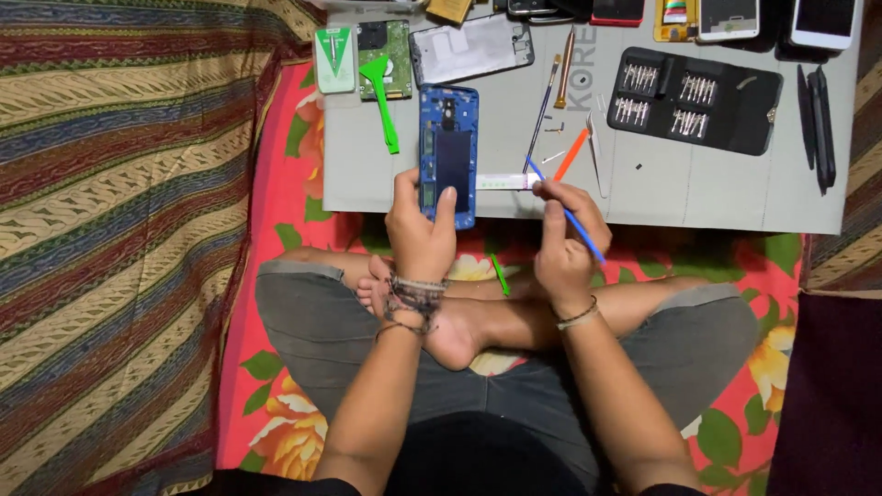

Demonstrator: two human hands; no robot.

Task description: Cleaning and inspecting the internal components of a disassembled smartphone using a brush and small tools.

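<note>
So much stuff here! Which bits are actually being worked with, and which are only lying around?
In use:
left hand holding the opened blue phone
right hand holding a blue tool

Lying about:
green pry tool
orange tool
black screwdriver bit case
circuit board

Home floor setup used as a phone-repair bench: grey work mat (717, 197) laid on a floral bedsheet (276, 276). On the mat: screwdriver bit kit (695, 99), opened blue phone (448, 152), spare phones (730, 18) along its far edge.
</note>
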